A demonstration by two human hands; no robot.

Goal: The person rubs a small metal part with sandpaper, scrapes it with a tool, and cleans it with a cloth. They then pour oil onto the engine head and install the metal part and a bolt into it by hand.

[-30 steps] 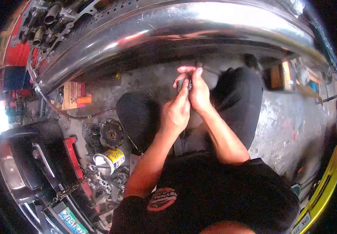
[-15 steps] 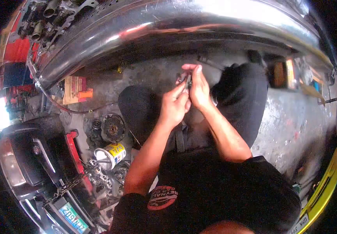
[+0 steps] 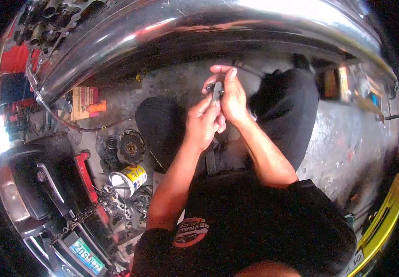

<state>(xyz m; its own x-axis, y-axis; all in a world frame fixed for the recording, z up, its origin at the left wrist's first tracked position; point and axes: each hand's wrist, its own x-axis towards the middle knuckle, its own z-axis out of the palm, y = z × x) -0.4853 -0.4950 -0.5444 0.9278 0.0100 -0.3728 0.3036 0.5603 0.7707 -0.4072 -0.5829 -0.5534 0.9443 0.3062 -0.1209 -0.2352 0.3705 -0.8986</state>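
Gripping a small grey part (image 3: 216,90) near the upper middle of the frame, between left hand (image 3: 202,122) and right hand (image 3: 234,98). Pinching its lower end with the fingers of the left hand, closed and coming from below. Cupping its right side with the right hand – half open, with fingers curled over toward the upper left. Held tilted slightly, with its upper end bare between the hands (too small and blurred to tell just what kind of part).

Leaning over the floor (image 3: 342,143), with a dark knee (image 3: 160,117) left of the hands and a second, dark too, to the right. Facing a long curve of shiny metal (image 3: 185,23) across the top of the frame, well apart from the part. Next to a round disc (image 3: 131,147) and a white-and-yellow tub (image 3: 131,180), both left of centre. Surrounded farther out by a carton (image 3: 82,102) and an orange piece (image 3: 97,106) at left, a black car (image 3: 28,184) at lower left – and a yellow panel (image 3: 384,214) at lower right.
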